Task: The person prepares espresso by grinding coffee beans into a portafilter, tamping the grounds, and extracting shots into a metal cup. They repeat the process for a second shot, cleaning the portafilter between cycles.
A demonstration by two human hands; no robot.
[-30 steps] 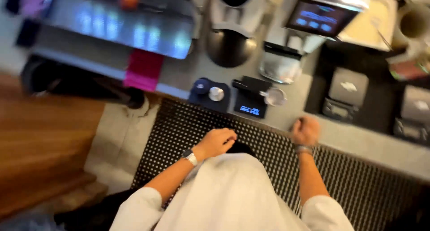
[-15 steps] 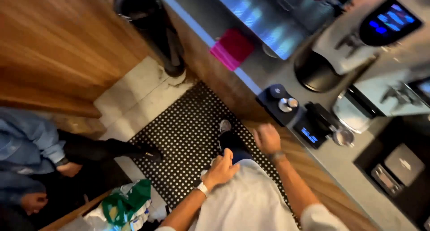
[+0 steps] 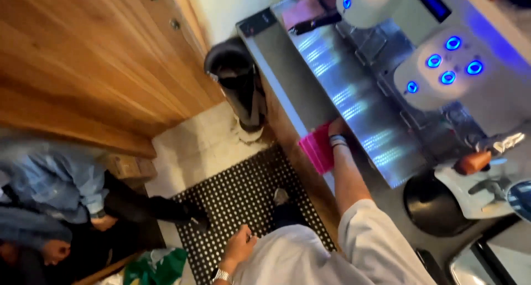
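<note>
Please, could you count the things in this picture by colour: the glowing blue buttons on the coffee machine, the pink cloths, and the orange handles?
Glowing blue buttons on the coffee machine: 7
Pink cloth, at the right hand: 1
Orange handle: 1
Total: 9
</note>
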